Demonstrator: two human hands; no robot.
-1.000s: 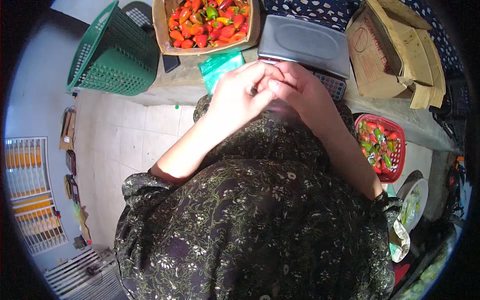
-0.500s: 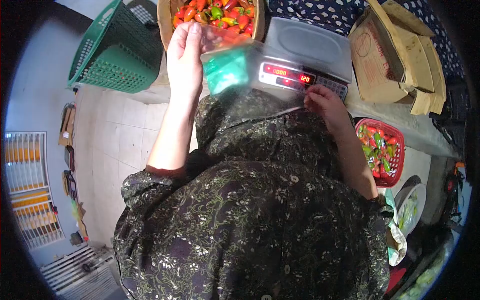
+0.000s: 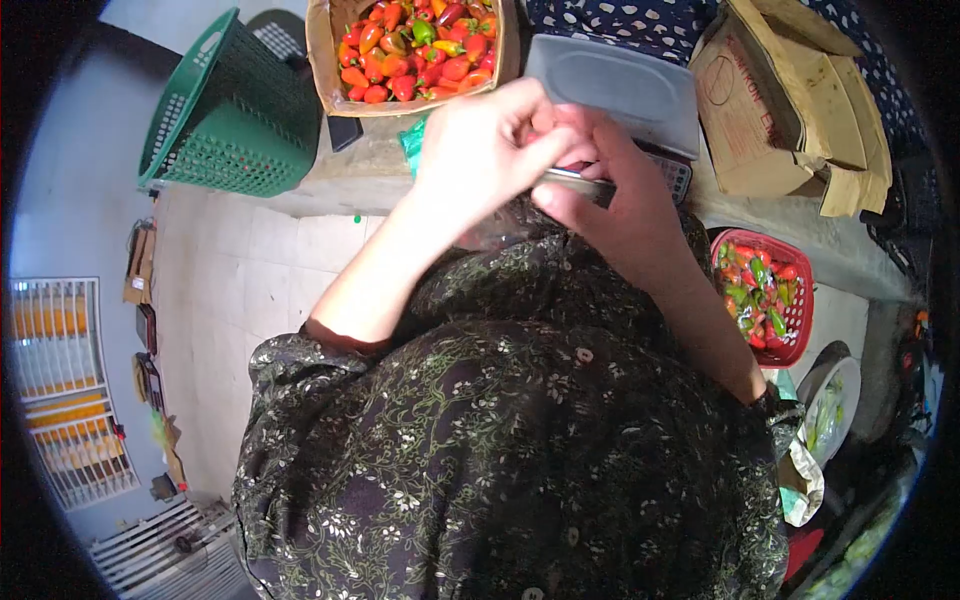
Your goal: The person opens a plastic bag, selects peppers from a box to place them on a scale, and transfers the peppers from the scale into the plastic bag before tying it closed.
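Observation:
My left hand [image 3: 490, 140] and my right hand [image 3: 625, 185] meet in front of the grey scale [image 3: 610, 85], fingers closed and pressed together. A slim shiny metal tool [image 3: 580, 182] lies in my right hand; its full shape is hidden by the fingers. Faint clear plastic [image 3: 505, 228] hangs below my left hand, which is pinched on it. Behind my left wrist shows a bit of a green plastic bag [image 3: 413, 145]. Past the hands stands a cardboard box [image 3: 320, 60] of red, orange and green peppers [image 3: 400, 60].
A green basket [image 3: 235, 140] stands at the left, beside a dark phone [image 3: 344, 132]. An open carton [image 3: 745, 115] is right of the scale. Lower right are a red basket [image 3: 802, 320] of peppers and a white bowl [image 3: 845, 400] with bagged greens.
My hands were apart with clear plastic stretched between them half a second ago; they have come back together. The metal tool now shows in my right hand, and the scale's lit display is covered.

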